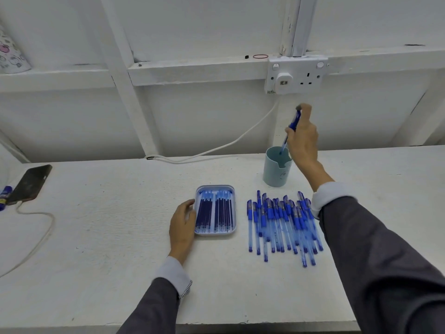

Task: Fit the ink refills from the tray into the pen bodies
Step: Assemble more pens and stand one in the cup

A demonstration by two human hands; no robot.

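Note:
A small pale tray (215,233) in the middle of the white table holds several dark blue ink refills (214,216) lying side by side. My left hand (182,224) rests against the tray's left edge with relaxed fingers. To the right of the tray lies a heap of several blue pens (284,222). My right hand (302,138) is raised at the back and grips one blue pen (294,122), held nearly upright. Its lower end dips into the mouth of a light blue cup (276,173).
A white cable runs along the table's back from a wall socket (296,74). A dark phone (30,183) on a charging lead lies at the far left beside a glue stick (4,197). The table's front edge (240,325) is near me.

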